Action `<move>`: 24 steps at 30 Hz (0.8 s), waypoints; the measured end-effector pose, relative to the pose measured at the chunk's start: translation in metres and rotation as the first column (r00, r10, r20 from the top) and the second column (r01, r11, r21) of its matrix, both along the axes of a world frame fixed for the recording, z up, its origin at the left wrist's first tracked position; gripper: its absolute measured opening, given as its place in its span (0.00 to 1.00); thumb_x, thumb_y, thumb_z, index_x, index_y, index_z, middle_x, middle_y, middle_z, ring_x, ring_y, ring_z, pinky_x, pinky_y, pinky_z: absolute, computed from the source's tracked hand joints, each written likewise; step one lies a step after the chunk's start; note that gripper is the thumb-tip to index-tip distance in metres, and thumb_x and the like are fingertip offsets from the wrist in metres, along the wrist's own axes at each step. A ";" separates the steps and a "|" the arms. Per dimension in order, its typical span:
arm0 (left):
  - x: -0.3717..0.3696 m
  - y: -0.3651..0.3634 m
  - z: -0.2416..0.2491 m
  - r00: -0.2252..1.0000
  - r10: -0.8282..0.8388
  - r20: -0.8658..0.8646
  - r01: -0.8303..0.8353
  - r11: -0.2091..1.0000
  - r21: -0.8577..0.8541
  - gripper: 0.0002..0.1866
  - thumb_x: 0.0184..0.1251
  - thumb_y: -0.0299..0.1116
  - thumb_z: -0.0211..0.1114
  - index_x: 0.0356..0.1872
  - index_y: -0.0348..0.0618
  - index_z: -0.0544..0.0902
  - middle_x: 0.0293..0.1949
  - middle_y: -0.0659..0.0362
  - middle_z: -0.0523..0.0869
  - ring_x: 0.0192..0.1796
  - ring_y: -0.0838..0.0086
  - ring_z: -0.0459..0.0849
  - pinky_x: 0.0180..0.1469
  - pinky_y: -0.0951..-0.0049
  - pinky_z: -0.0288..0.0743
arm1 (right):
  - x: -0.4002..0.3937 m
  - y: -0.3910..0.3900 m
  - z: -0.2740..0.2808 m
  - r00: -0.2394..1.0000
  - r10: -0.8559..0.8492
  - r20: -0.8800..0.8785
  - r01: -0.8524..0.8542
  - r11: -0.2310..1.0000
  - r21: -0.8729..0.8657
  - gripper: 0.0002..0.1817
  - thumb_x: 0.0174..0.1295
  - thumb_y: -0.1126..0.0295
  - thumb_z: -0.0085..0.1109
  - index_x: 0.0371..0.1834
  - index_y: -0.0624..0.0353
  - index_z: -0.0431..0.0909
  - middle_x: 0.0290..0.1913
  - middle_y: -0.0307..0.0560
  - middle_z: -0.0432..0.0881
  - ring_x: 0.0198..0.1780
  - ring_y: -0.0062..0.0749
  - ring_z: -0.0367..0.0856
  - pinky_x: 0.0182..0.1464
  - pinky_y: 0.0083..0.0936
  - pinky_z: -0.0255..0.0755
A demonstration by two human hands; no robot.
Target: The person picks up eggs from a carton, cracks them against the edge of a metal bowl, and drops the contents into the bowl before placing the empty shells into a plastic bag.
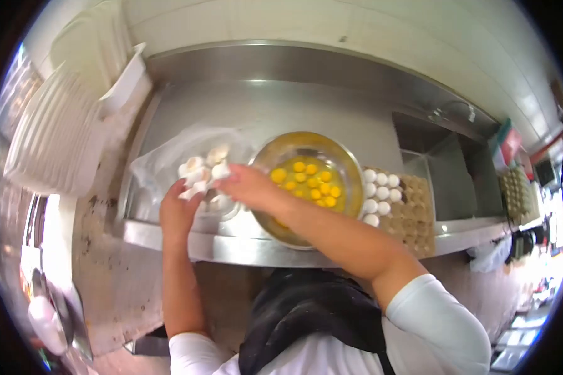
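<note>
Two hands meet over a clear plastic bag (162,164) of broken eggshells (201,172) at the left of the steel desk (244,250): the left hand (178,212) has its fingers curled up around white shell pieces, the right hand (247,186) pinches another shell piece beside it. Such shells look light, brittle and slick, best held loosely by the curved outside. Just right stand a steel bowl (350,165) of yolks (308,181) and an egg tray (413,212) with whole eggs (378,194); no writing is legible.

White short sleeves (441,312), black apron (313,319) over white shirt, bare forearms, no gloves
</note>
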State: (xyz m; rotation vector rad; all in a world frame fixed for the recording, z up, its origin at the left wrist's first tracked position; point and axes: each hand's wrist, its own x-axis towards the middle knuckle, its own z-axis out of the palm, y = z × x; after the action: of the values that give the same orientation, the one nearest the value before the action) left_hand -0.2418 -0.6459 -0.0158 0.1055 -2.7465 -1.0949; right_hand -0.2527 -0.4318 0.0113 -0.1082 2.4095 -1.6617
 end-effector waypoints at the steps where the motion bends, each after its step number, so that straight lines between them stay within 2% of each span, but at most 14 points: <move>1: 0.001 0.003 0.002 1.000 -0.010 0.002 0.010 1.000 -0.028 0.30 0.54 0.39 0.75 0.58 0.38 0.80 0.49 0.49 0.87 0.36 0.64 0.85 0.43 0.66 0.79 | 0.004 0.009 -0.002 0.994 0.070 -0.086 -0.059 0.991 0.123 0.37 0.61 0.48 0.64 0.64 0.66 0.71 0.49 0.52 0.85 0.38 0.32 0.85 0.42 0.29 0.79; 2: 0.001 0.002 -0.005 0.999 0.005 -0.041 -0.005 1.000 0.007 0.29 0.55 0.38 0.74 0.58 0.38 0.80 0.50 0.49 0.86 0.37 0.64 0.84 0.43 0.66 0.79 | 0.013 0.026 -0.002 0.996 0.031 -0.084 -0.018 0.990 0.141 0.37 0.61 0.48 0.64 0.64 0.66 0.71 0.49 0.52 0.85 0.38 0.32 0.85 0.42 0.29 0.79; 4: 0.009 0.005 -0.007 0.989 -0.044 -0.140 0.057 0.994 0.097 0.26 0.60 0.34 0.73 0.58 0.35 0.79 0.49 0.50 0.86 0.39 0.68 0.83 0.43 0.70 0.78 | 0.033 0.058 0.003 0.958 0.043 -0.284 0.000 0.989 0.148 0.34 0.60 0.48 0.65 0.63 0.60 0.75 0.49 0.50 0.86 0.42 0.34 0.86 0.44 0.30 0.79; 8: 0.029 0.018 -0.010 0.995 -0.027 -0.098 0.050 0.970 0.240 0.22 0.64 0.32 0.70 0.57 0.35 0.79 0.47 0.53 0.86 0.40 0.73 0.82 0.44 0.73 0.77 | 0.043 0.184 0.004 0.978 -0.196 -0.077 0.208 0.958 0.200 0.20 0.62 0.57 0.65 0.55 0.54 0.81 0.47 0.46 0.86 0.44 0.36 0.86 0.48 0.30 0.79; 9: 0.030 0.020 -0.013 0.996 -0.040 -0.083 0.063 0.951 0.303 0.21 0.64 0.32 0.70 0.57 0.35 0.79 0.45 0.54 0.86 0.40 0.74 0.82 0.44 0.74 0.77 | 0.042 0.221 -0.003 0.951 -0.250 -0.182 0.300 0.890 0.343 0.17 0.63 0.61 0.64 0.53 0.56 0.82 0.45 0.47 0.87 0.44 0.34 0.86 0.49 0.29 0.78; 10: 0.031 0.023 -0.013 0.996 -0.049 -0.069 0.071 0.929 0.362 0.21 0.65 0.32 0.69 0.57 0.35 0.80 0.43 0.56 0.86 0.40 0.75 0.82 0.43 0.74 0.77 | 0.045 0.253 -0.006 0.921 -0.341 -0.189 0.385 0.874 0.298 0.16 0.63 0.61 0.64 0.50 0.57 0.83 0.43 0.47 0.87 0.44 0.34 0.86 0.49 0.28 0.78; 12: 0.023 0.032 -0.020 0.993 -0.065 -0.094 0.096 0.924 0.371 0.20 0.65 0.32 0.69 0.56 0.35 0.80 0.42 0.57 0.86 0.40 0.76 0.81 0.43 0.75 0.77 | 0.060 0.300 0.001 0.926 -0.302 -0.225 0.375 0.793 0.479 0.15 0.62 0.61 0.64 0.47 0.59 0.84 0.41 0.48 0.87 0.43 0.33 0.86 0.48 0.28 0.78; 13: 0.020 0.031 -0.017 0.990 -0.071 -0.122 0.112 0.920 0.375 0.19 0.65 0.32 0.69 0.55 0.35 0.80 0.40 0.58 0.86 0.39 0.77 0.81 0.42 0.76 0.77 | 0.070 0.305 0.012 0.927 -0.312 -0.206 0.373 0.803 0.465 0.15 0.62 0.61 0.64 0.47 0.59 0.84 0.41 0.49 0.87 0.44 0.34 0.86 0.48 0.29 0.77; 15: 0.017 0.036 0.003 0.994 -0.006 -0.112 0.032 0.974 0.224 0.17 0.64 0.31 0.69 0.52 0.37 0.82 0.40 0.59 0.86 0.38 0.78 0.82 0.40 0.76 0.76 | 0.082 0.309 0.015 0.931 -0.319 -0.177 0.365 0.827 0.427 0.16 0.61 0.61 0.64 0.46 0.60 0.84 0.41 0.49 0.87 0.44 0.34 0.85 0.48 0.29 0.77; 16: 0.018 0.035 0.005 0.990 -0.038 -0.138 0.062 0.984 0.170 0.15 0.61 0.29 0.69 0.50 0.40 0.84 0.39 0.57 0.87 0.37 0.75 0.83 0.39 0.75 0.77 | 0.085 0.309 0.010 0.929 -0.327 -0.171 0.369 0.835 0.409 0.16 0.61 0.61 0.65 0.46 0.61 0.84 0.40 0.49 0.87 0.43 0.32 0.85 0.47 0.28 0.77; 18: 0.027 0.039 0.004 0.971 -0.215 -0.107 0.202 0.972 -0.122 0.15 0.53 0.31 0.72 0.44 0.44 0.85 0.37 0.53 0.86 0.40 0.64 0.84 0.44 0.66 0.78 | 0.092 0.305 0.002 0.924 -0.361 -0.125 0.382 0.861 0.337 0.17 0.61 0.61 0.65 0.47 0.62 0.84 0.40 0.47 0.87 0.41 0.29 0.83 0.47 0.26 0.76; 19: 0.033 0.043 0.001 0.974 -0.203 -0.105 0.189 0.973 -0.134 0.15 0.53 0.31 0.72 0.44 0.44 0.85 0.37 0.53 0.86 0.40 0.64 0.84 0.44 0.66 0.78 | 0.096 0.303 -0.002 0.906 -0.417 -0.078 0.421 0.859 0.292 0.17 0.62 0.61 0.65 0.47 0.63 0.83 0.39 0.46 0.87 0.40 0.26 0.82 0.46 0.25 0.76; 21: 0.043 0.048 -0.009 0.869 -0.489 -0.083 0.380 0.764 -0.522 0.15 0.52 0.33 0.73 0.43 0.44 0.85 0.36 0.53 0.86 0.41 0.60 0.84 0.45 0.61 0.77 | 0.100 0.301 -0.008 0.910 -0.412 -0.045 0.409 0.874 0.263 0.17 0.62 0.61 0.65 0.47 0.63 0.83 0.39 0.44 0.86 0.40 0.24 0.81 0.45 0.24 0.75; 24: 0.034 0.035 -0.031 0.951 -0.309 0.018 0.263 0.776 -0.574 0.11 0.54 0.32 0.71 0.39 0.45 0.85 0.34 0.54 0.85 0.39 0.56 0.83 0.43 0.57 0.75 | 0.102 0.300 -0.012 0.913 -0.408 -0.023 0.402 0.886 0.232 0.16 0.63 0.62 0.66 0.48 0.63 0.83 0.38 0.41 0.85 0.39 0.21 0.79 0.45 0.22 0.74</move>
State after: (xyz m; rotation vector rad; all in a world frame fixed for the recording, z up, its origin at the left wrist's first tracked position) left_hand -0.2075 -0.6109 -0.0466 -0.4451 -2.9440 -0.2589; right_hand -0.1503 -0.1321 -0.0006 0.4857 2.7214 -1.4910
